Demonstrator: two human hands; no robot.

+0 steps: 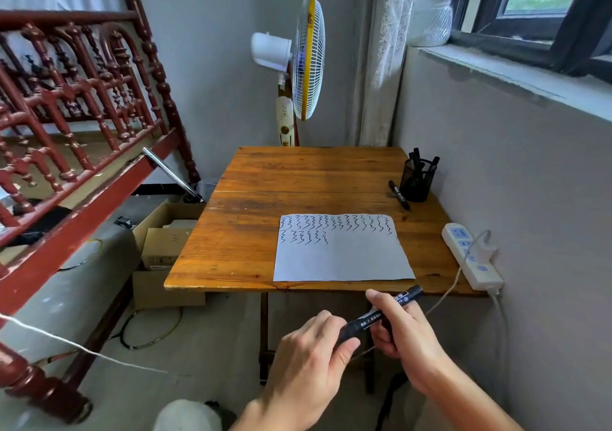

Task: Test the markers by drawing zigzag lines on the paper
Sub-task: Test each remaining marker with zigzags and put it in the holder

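Observation:
A black marker [371, 318] is held in front of the table's near edge, below the paper. My left hand [308, 364] grips its lower left end and my right hand [400, 328] grips its middle and upper part. A white sheet of paper [344, 258] lies on the wooden table [251, 232]; black zigzag lines fill its top row and the left part of a second row. A black mesh pen holder [416, 180] with several markers stands at the far right. One more black marker [399, 195] lies on the table beside the holder.
A white power strip [470, 255] with a plugged cable lies at the table's right edge by the wall. A standing fan [306, 60] is behind the table. A red wooden bed frame [76, 126] and open cardboard boxes [165, 242] stand to the left.

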